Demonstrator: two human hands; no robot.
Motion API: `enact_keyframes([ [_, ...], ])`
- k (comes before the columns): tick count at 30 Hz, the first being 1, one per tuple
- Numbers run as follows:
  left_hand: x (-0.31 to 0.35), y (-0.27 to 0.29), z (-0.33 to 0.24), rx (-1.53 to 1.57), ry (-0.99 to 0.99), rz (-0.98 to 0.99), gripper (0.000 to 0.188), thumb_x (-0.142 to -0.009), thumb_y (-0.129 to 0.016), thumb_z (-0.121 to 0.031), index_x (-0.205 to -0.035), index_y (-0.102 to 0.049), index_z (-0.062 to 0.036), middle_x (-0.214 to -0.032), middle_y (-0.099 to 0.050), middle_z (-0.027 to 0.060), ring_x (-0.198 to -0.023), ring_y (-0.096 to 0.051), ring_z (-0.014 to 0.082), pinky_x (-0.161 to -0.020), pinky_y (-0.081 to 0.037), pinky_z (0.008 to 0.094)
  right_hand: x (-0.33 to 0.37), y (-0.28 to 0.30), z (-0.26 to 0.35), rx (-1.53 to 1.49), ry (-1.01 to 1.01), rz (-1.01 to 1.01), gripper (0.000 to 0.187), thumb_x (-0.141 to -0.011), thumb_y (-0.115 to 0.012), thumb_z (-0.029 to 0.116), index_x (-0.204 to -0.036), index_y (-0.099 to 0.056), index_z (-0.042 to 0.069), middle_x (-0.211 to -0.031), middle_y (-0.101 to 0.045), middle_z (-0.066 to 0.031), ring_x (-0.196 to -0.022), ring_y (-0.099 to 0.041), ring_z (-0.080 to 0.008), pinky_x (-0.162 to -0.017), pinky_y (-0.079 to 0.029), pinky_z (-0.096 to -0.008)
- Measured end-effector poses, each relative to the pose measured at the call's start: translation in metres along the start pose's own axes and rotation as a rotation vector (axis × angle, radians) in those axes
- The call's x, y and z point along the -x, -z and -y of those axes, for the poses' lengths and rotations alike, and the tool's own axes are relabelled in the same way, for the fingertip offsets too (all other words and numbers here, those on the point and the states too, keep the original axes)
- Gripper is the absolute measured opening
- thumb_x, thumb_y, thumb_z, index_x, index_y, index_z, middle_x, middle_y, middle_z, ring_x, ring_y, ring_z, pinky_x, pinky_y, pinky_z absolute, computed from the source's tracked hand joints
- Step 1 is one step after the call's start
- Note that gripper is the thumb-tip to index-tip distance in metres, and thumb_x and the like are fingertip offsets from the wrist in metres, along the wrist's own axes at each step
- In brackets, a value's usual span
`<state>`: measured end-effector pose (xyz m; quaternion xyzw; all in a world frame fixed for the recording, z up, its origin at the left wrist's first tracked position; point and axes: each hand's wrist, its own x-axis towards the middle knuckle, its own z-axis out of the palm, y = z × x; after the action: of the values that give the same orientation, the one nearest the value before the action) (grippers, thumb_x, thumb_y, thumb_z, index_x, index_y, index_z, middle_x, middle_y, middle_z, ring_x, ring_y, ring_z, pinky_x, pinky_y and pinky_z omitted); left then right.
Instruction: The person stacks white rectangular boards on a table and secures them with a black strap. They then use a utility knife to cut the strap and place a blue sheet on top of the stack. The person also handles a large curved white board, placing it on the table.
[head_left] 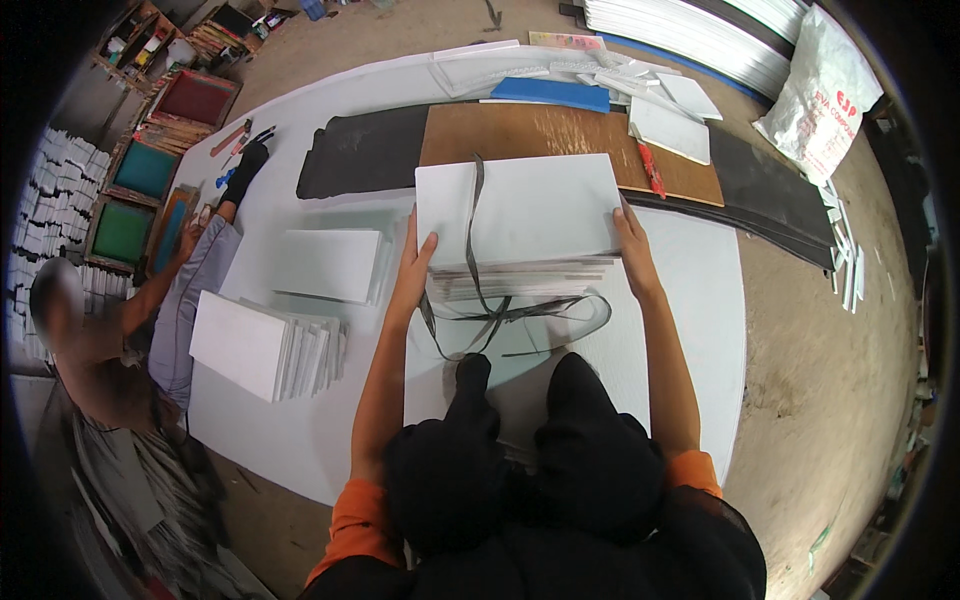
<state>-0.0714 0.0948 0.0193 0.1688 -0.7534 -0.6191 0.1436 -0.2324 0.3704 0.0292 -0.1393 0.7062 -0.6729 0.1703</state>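
Note:
A thick stack of white rectangular sheets (530, 205) stands before me. My left hand (417, 262) presses its left side, the thumb near the front corner. My right hand (632, 245) grips the opposite side, so the stack is clasped between both hands. Their far fingers are partly hidden by the stack. A dark flat strap (475, 215) runs over the top sheet, left of the middle, and down the near side. Its loose ends form loops (560, 320) on the white surface between the stack and my feet.
Two shorter stacks of white sheets, one farther (330, 262) and one nearer (240, 345), lie at the left. Beyond my stack are a brown board (560, 135), dark sheets (365, 150) and a red cutter (651, 168). A person (110, 320) sits at far left; a white sack (820, 95) stands far right.

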Motion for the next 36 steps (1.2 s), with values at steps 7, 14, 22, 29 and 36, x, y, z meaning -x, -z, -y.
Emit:
enact_keyframes([
  [7,-0.017,0.005,-0.009,-0.057,0.016,0.016,0.057,-0.086,-0.042,-0.03,-0.13,-0.021,0.0006,-0.131,-0.027,0.0155,-0.122,-0.025,0.0236,-0.099,-0.017,0.0294,-0.006,-0.006,0.002,0.101,0.017,-0.046,0.05,-0.087,-0.038,0.027,-0.128,-0.026,-0.001,-0.126,-0.036,-0.0151,-0.117,-0.033,-0.0205,-0.096,-0.023,-0.0285],
  [14,-0.019,0.001,-0.009,0.072,0.08,0.013,0.057,-0.085,-0.045,-0.028,-0.129,-0.023,0.0009,-0.129,-0.031,0.016,-0.119,-0.028,0.0235,-0.098,-0.019,0.0293,-0.001,-0.009,-0.005,0.113,0.016,-0.092,0.048,-0.086,-0.038,0.027,-0.126,-0.03,0.002,-0.123,-0.04,-0.0168,-0.114,-0.038,-0.0239,-0.094,-0.027,-0.0306],
  [22,-0.019,-0.003,-0.013,0.047,0.112,-0.055,0.059,-0.085,-0.045,-0.03,-0.129,-0.022,0.0017,-0.129,-0.03,0.0163,-0.12,-0.028,0.0245,-0.099,-0.019,0.0294,0.009,-0.01,-0.001,0.108,-0.092,-0.096,0.05,-0.086,-0.042,0.028,-0.126,-0.031,0.001,-0.12,-0.043,-0.0166,-0.111,-0.04,-0.0231,-0.092,-0.03,-0.03],
  [29,-0.012,0.0,-0.008,0.035,-0.015,-0.053,0.065,-0.084,-0.046,-0.034,-0.131,-0.016,-0.0002,-0.132,-0.024,0.0184,-0.122,-0.024,0.0256,-0.1,-0.016,0.0307,0.015,-0.004,0.001,0.026,-0.014,-0.083,0.052,-0.087,-0.041,0.03,-0.128,-0.026,0.001,-0.125,-0.037,-0.0141,-0.115,-0.034,-0.0196,-0.094,-0.026,-0.0302],
  [36,0.042,-0.005,0.05,-0.163,-0.23,-0.141,0.09,-0.065,-0.07,-0.018,-0.131,-0.011,-0.0001,-0.13,-0.026,0.0204,-0.119,-0.03,0.026,-0.097,-0.024,0.0327,0.063,0.002,-0.046,-0.098,0.135,-0.13,0.06,-0.082,-0.05,0.022,-0.131,-0.019,0.007,-0.132,-0.026,-0.0146,-0.123,-0.024,-0.028,-0.1,-0.022,-0.0393],
])
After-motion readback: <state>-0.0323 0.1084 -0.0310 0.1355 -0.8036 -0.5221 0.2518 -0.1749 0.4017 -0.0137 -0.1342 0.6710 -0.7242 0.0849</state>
